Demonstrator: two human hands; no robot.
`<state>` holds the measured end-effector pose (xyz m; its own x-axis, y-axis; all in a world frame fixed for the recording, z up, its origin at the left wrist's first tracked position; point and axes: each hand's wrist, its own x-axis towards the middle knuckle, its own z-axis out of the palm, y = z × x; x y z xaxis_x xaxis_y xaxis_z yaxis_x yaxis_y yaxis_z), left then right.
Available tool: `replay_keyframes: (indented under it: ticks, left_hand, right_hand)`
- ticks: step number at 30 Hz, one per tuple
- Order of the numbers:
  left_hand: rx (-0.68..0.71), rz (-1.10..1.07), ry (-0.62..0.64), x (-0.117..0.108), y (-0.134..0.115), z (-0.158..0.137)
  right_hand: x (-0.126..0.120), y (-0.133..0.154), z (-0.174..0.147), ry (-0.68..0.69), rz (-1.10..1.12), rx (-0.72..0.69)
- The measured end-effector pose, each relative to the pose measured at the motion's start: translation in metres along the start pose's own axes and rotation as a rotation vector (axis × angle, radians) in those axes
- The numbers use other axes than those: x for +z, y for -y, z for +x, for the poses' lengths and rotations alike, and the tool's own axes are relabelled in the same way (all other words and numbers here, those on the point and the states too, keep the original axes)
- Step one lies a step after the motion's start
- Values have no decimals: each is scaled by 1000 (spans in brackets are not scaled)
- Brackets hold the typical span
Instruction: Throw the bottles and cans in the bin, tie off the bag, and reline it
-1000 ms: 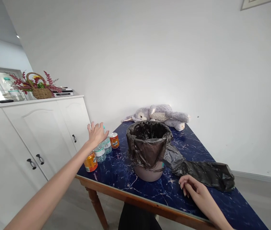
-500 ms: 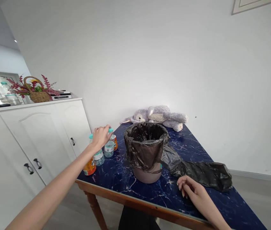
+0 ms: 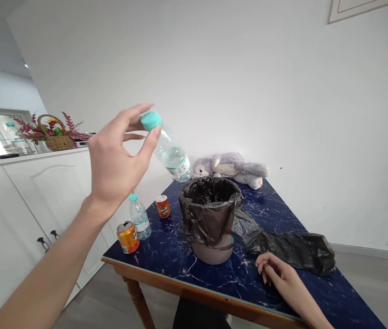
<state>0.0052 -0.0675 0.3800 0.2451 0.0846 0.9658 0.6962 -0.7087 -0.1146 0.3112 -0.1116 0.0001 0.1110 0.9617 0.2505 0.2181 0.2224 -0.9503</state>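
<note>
While the right hand lies low, the scene reads as follows.

Left hand: the left hand [image 3: 116, 157] is raised in the upper left of the frame, its fingers [image 3: 147, 144] pinched together on the teal cap end of a water bottle [image 3: 172, 155].
Bottle's place: in the air at centre frame, above and left of the bin, clear of the desk.
Bottle's axis: the long axis is tilted, running from the cap at upper left down to the base at lower right; the base points toward the bin's mouth.
Right hand: the right hand [image 3: 279, 274] rests on the desk [image 3: 166, 249] at lower right, fingers curled loosely together and holding nothing, just beside a black bag [image 3: 293, 249].
Bin: the bin [image 3: 210, 214], lined with a black bag, stands upright at centre on the blue marbled top.
Other drinks: a second bottle [image 3: 139, 217] stands upright at the desk's left edge, with an orange can [image 3: 128, 236] just beside it and another can [image 3: 162, 206] a little further back.
Far end: a grey plush toy [image 3: 230, 167] lies against the wall.
Left of frame: a white cabinet [image 3: 25, 196] carries a flower basket [image 3: 55, 132].
</note>
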Motion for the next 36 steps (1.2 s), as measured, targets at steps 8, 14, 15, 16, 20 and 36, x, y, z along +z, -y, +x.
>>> replay_keyframes:
  ticks: [8, 14, 15, 16, 20, 36]
  left_hand:
    - [-121, -288, 304, 53, 4, -40]
    - [-206, -348, 643, 74, 38, -87]
    - [-197, -340, 672, 72, 42, -91]
    - [-189, -326, 683, 70, 47, -93]
    - [-185, -186, 597, 58, 71, -93]
    - [-395, 534, 1073, 24, 175, -154]
  right_hand:
    - [-1, -3, 2, 18, 3, 5]
    - [-1, -9, 3, 35, -19, 18]
    - [-2, -9, 3, 36, -21, 18]
    - [-1, -9, 3, 36, -23, 18]
    - [-1, -9, 2, 39, -22, 27]
    - [-2, -9, 2, 35, -35, 35]
